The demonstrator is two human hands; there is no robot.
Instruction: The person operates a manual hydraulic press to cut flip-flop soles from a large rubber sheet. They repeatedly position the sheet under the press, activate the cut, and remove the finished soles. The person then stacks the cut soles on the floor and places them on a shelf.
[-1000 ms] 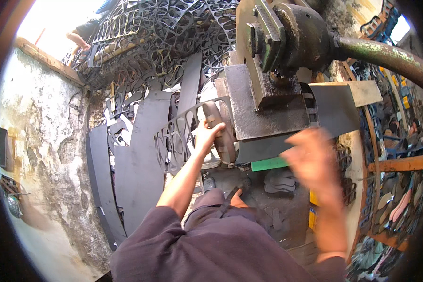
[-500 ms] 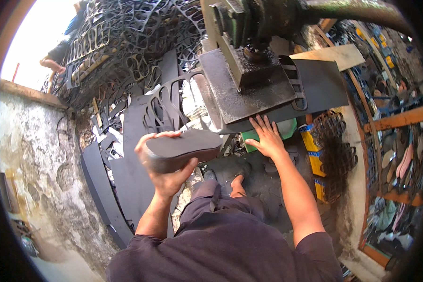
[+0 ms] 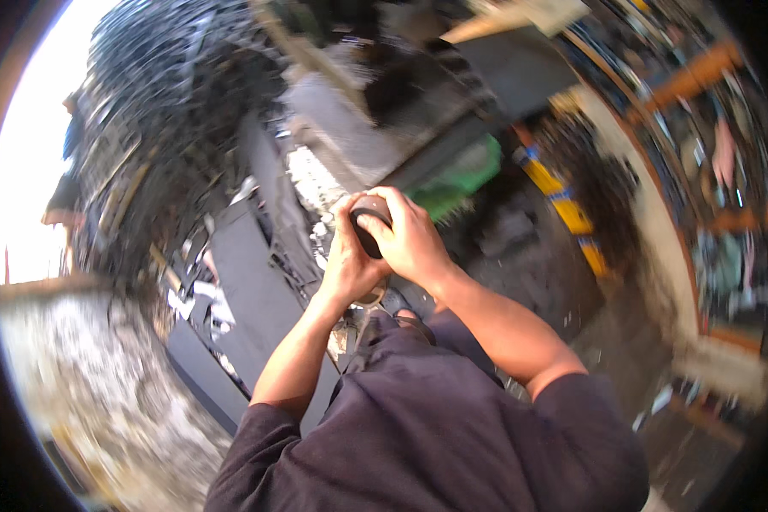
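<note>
Both my hands are together in front of my body, wrapped round a sole-shaped cutting die (image 3: pixel 369 246) with a dark face. My left hand (image 3: pixel 344 260) grips it from the left, fingers curled up its side. My right hand (image 3: pixel 416 245) closes over it from the right, its thumb pressed against the dark end. Most of the die is hidden by my fingers, and it appears tipped on end. Just beyond my hands stands a press with a flat metal plate (image 3: pixel 346 124). A green pad (image 3: pixel 461 181) lies beside the plate, to the right of my hands.
A tall heap of dark cut-out scraps (image 3: pixel 175 94) rises at the far left. Grey sheets (image 3: pixel 252 264) lean left of me near a stained wall (image 3: pixel 102 367). Right are a black sheet (image 3: pixel 516 72), yellow boxes (image 3: pixel 567 209) and crowded shelves (image 3: pixel 721 149). Another person (image 3: pixel 64 209) shows at the left edge.
My right hand has left the black sheet at the press and joined the left on the die. The die has come inward and turned. The whole view has swung, blurring the surroundings.
</note>
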